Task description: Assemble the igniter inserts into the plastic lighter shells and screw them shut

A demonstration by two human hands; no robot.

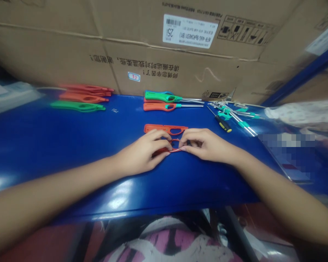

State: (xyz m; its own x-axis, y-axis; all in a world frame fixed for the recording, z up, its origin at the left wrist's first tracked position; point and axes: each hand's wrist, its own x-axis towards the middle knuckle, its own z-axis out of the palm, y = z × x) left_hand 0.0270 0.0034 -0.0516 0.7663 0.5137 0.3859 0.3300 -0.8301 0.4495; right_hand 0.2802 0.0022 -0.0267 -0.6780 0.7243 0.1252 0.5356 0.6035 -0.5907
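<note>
On the blue table, an orange-red lighter handle shell [176,149] lies between my two hands, partly covered by fingers. My left hand [149,149] has its thumb and fingers closed on the shell's left part. At the other end, my right hand [203,143] pinches the rim near the finger loop. Just beyond them rests a second orange shell half [165,129], its hollow inside facing up. My right fingertips reach close to its right end. Whether anything small sits inside the held shell is hidden by my fingers.
Assembled long lighters [158,96] lie at the back. Loose orange shells [83,97] and a green shell [78,106] are stacked at the back left. A screwdriver [223,123] and metal lighter tubes [240,120] lie right. A cardboard box [142,47] stands behind.
</note>
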